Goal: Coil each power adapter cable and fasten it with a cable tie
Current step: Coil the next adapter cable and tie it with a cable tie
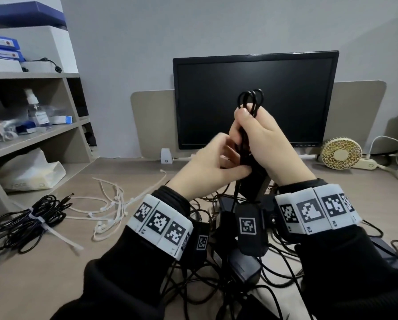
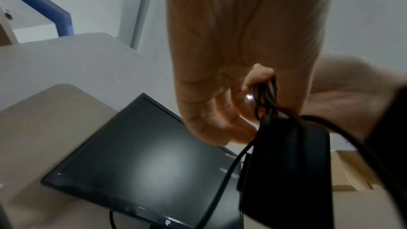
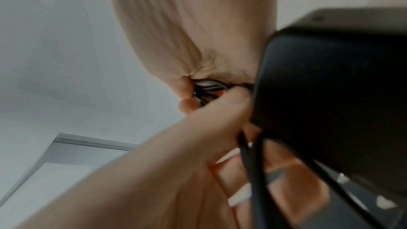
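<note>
My right hand (image 1: 260, 137) is raised in front of the monitor and grips a coiled black adapter cable (image 1: 251, 100), whose loops stick out above the fist. The black adapter brick (image 1: 253, 181) hangs below that fist, large in the left wrist view (image 2: 286, 171) and in the right wrist view (image 3: 334, 83). My left hand (image 1: 218, 167) reaches in from the left, fingers curled against the cable bundle just under the right fist. Loose white cable ties (image 1: 110, 209) lie on the desk to the left. One tied cable bundle (image 1: 31, 218) lies at the far left.
A dark monitor (image 1: 255, 98) stands at the back. Several tangled adapters and cables (image 1: 239, 262) lie on the desk under my wrists. A shelf unit (image 1: 31, 125) fills the left side. A small cream fan (image 1: 341, 155) sits at the right.
</note>
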A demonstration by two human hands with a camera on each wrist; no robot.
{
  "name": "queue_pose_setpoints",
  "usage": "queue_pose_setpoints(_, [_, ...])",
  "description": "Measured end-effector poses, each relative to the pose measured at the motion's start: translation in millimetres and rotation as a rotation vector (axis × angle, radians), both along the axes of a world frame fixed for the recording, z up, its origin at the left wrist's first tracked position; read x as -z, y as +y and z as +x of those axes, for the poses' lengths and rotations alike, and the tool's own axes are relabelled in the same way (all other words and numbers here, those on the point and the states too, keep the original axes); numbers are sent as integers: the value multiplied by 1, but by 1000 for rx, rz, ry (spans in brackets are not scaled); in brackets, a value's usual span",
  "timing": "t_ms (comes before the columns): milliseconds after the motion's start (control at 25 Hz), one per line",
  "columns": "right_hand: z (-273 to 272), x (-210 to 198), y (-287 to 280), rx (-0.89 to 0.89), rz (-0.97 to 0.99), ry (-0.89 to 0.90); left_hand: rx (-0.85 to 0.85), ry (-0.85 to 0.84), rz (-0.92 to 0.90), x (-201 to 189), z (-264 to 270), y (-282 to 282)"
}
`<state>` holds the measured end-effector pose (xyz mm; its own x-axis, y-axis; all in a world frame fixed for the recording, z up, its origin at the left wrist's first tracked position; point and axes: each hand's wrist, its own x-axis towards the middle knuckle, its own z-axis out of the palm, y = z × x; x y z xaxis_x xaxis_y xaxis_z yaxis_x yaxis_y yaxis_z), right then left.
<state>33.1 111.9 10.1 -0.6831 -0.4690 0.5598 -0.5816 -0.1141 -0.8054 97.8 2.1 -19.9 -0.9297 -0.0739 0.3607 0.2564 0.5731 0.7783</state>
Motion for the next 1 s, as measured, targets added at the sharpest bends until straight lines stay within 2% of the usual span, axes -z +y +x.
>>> queue_pose_setpoints(160, [-3, -7, 9, -138, -212, -180, -69, -82, -295, 4, 0, 1])
queue_pose_setpoints(320, [-8, -13, 19, -185, -377, -332, -33, -206, -334, -2, 8, -23])
queue_pose_setpoints(440, [-11, -10, 19, -117, -353, -293, -59, -126, -175, -8, 13, -36])
queue_pose_setpoints(560, [-10, -1, 10, 15, -140, -103, -131, 91, 53, -17, 20, -41])
queue_pose_setpoints(680, [0, 8, -4, 45, 79, 69, -172, 257, 144, -24, 24, -39])
queue_pose_setpoints(800, [12, 14, -15, -48, 184, 59, -223, 415, 243, -29, 27, -31])
queue_pose_setpoints(920, [22, 16, -21, -157, 112, -6, -216, 522, 295, -32, 31, -29])
queue_pose_setpoints(1000, [26, 13, -23, -212, 50, -81, -133, 510, 318, -34, 36, -31])
